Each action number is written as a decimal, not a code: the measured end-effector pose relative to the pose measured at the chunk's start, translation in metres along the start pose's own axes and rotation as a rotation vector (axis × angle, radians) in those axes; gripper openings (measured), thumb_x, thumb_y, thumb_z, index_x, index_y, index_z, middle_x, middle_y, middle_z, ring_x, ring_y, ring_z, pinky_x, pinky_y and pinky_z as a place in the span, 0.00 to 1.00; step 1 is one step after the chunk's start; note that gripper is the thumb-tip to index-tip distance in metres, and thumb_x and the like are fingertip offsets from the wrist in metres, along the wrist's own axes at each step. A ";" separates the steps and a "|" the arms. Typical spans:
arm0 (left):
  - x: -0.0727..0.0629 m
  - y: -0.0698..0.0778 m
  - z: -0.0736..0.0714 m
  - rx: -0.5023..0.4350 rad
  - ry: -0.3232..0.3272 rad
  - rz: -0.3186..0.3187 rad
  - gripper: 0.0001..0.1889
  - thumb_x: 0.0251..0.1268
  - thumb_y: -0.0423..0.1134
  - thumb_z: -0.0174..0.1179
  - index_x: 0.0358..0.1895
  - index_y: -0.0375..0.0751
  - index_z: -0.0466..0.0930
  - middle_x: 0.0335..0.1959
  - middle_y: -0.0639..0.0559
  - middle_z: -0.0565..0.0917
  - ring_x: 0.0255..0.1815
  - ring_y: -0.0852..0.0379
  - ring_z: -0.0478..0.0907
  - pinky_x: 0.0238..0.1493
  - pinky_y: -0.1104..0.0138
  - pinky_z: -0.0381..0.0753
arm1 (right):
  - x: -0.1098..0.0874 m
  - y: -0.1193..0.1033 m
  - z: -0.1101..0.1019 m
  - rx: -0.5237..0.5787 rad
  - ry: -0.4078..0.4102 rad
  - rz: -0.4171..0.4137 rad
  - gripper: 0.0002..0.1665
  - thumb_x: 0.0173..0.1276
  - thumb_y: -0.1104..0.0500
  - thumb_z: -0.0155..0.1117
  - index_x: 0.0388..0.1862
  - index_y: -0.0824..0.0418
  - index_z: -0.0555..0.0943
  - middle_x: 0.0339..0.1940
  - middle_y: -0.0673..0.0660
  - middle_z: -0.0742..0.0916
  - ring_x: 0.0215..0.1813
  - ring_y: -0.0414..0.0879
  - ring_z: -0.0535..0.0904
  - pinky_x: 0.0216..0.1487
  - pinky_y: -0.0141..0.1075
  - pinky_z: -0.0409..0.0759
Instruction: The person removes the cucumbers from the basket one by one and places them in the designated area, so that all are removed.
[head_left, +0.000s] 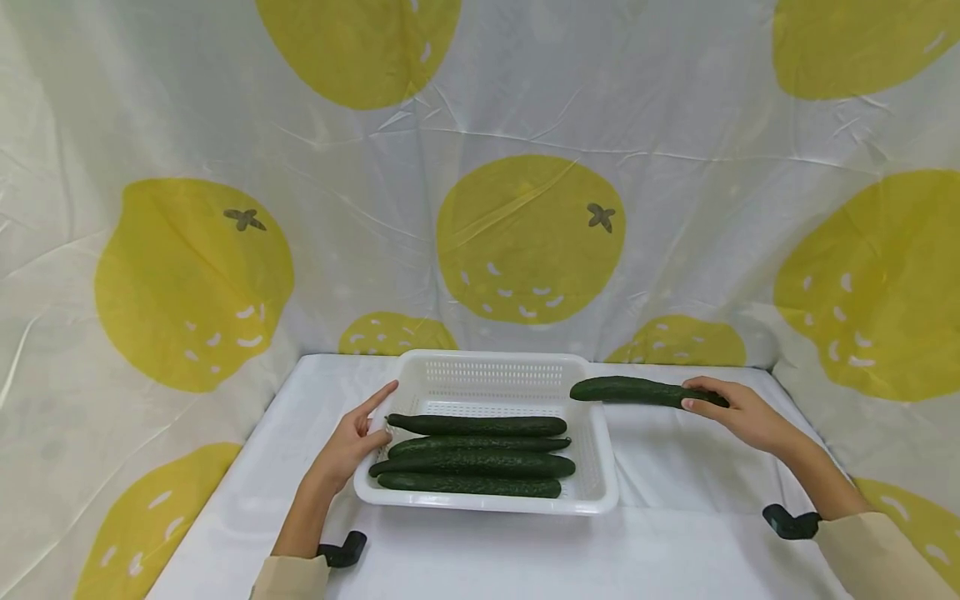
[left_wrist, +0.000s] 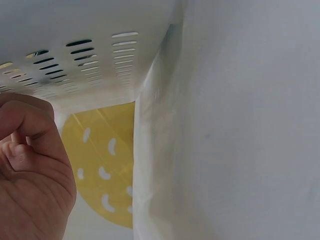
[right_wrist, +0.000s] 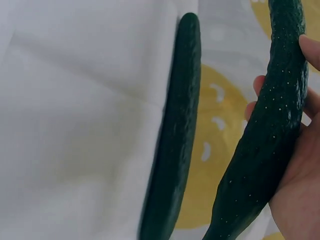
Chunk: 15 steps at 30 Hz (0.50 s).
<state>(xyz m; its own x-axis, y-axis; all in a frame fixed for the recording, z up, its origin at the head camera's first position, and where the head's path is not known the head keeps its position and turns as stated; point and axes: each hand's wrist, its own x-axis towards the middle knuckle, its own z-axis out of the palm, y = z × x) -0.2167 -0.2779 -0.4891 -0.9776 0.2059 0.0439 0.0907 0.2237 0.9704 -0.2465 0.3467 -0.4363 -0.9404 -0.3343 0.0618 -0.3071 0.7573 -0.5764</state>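
Note:
A white plastic basket [head_left: 600, 467] with slotted walls holds several dark green cucumbers [head_left: 480, 462], lying side by side toward its near half. My left hand [head_left: 347, 446] grips the basket's left rim, thumb over the edge and index finger stretched along it. From the left wrist view, that hand [left_wrist: 35, 165] has curled fingers beside the slotted wall. My right hand [head_left: 738, 410] pinches one end of a cucumber [head_left: 630, 390], whose other end reaches the basket's right rim. In the right wrist view, another cucumber [right_wrist: 172, 135] appears left of the held cucumber [right_wrist: 270, 120]; the head view does not show it separately.
White cloth covers the table [head_left: 525, 558]. A curtain [head_left: 675, 233] printed with yellow fruit hangs behind and on both sides. Dark wrist-worn devices, one at the left wrist [head_left: 345, 550] and one at the right wrist [head_left: 791, 523], stick out inward.

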 end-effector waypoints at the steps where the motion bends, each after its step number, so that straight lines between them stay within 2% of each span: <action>1: 0.000 0.000 0.000 0.000 -0.001 0.000 0.43 0.63 0.24 0.58 0.82 0.54 0.59 0.13 0.60 0.64 0.12 0.66 0.60 0.17 0.71 0.67 | -0.001 0.003 -0.001 0.000 0.003 0.001 0.31 0.80 0.45 0.57 0.72 0.62 0.74 0.70 0.67 0.79 0.69 0.68 0.73 0.59 0.60 0.75; 3: 0.000 -0.001 0.000 -0.001 -0.003 0.004 0.43 0.63 0.24 0.58 0.82 0.53 0.59 0.13 0.60 0.63 0.12 0.66 0.59 0.17 0.71 0.67 | -0.004 0.009 -0.004 -0.007 0.009 0.005 0.31 0.80 0.45 0.57 0.72 0.63 0.74 0.70 0.67 0.78 0.69 0.66 0.73 0.59 0.58 0.76; 5: 0.000 -0.002 -0.001 -0.002 -0.002 0.007 0.43 0.63 0.24 0.58 0.82 0.53 0.59 0.13 0.60 0.63 0.12 0.66 0.59 0.16 0.71 0.66 | -0.007 0.014 -0.005 -0.014 0.021 0.015 0.30 0.79 0.46 0.57 0.71 0.63 0.74 0.69 0.67 0.79 0.68 0.59 0.74 0.59 0.51 0.77; 8: 0.000 -0.002 -0.001 -0.006 -0.005 0.012 0.43 0.63 0.24 0.58 0.82 0.53 0.59 0.12 0.60 0.63 0.12 0.66 0.59 0.16 0.71 0.66 | -0.010 0.022 -0.007 -0.017 0.038 0.023 0.30 0.79 0.46 0.58 0.70 0.63 0.75 0.68 0.66 0.80 0.63 0.35 0.73 0.55 0.38 0.78; 11: 0.000 -0.003 -0.001 -0.012 -0.009 0.014 0.43 0.64 0.24 0.58 0.82 0.53 0.59 0.12 0.60 0.63 0.12 0.66 0.59 0.16 0.71 0.65 | -0.012 0.029 -0.011 -0.001 0.039 0.033 0.30 0.79 0.46 0.58 0.70 0.63 0.75 0.68 0.67 0.80 0.56 0.17 0.64 0.52 0.33 0.76; 13: 0.000 -0.003 -0.001 -0.013 -0.012 0.015 0.43 0.64 0.24 0.58 0.82 0.53 0.59 0.12 0.60 0.63 0.12 0.66 0.58 0.16 0.71 0.66 | -0.013 0.034 -0.013 0.009 0.033 0.045 0.30 0.79 0.46 0.58 0.71 0.64 0.75 0.68 0.67 0.79 0.54 0.14 0.61 0.51 0.34 0.77; 15: 0.000 -0.003 0.000 -0.014 -0.014 0.017 0.43 0.64 0.24 0.58 0.82 0.53 0.58 0.12 0.60 0.62 0.12 0.66 0.58 0.16 0.71 0.65 | -0.014 0.040 -0.014 0.007 0.024 0.059 0.30 0.79 0.46 0.58 0.70 0.64 0.75 0.68 0.68 0.78 0.55 0.16 0.62 0.51 0.35 0.77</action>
<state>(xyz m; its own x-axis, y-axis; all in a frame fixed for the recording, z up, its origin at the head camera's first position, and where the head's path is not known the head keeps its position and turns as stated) -0.2173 -0.2789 -0.4922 -0.9732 0.2228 0.0576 0.1048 0.2062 0.9729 -0.2483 0.3898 -0.4485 -0.9601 -0.2756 0.0470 -0.2501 0.7714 -0.5851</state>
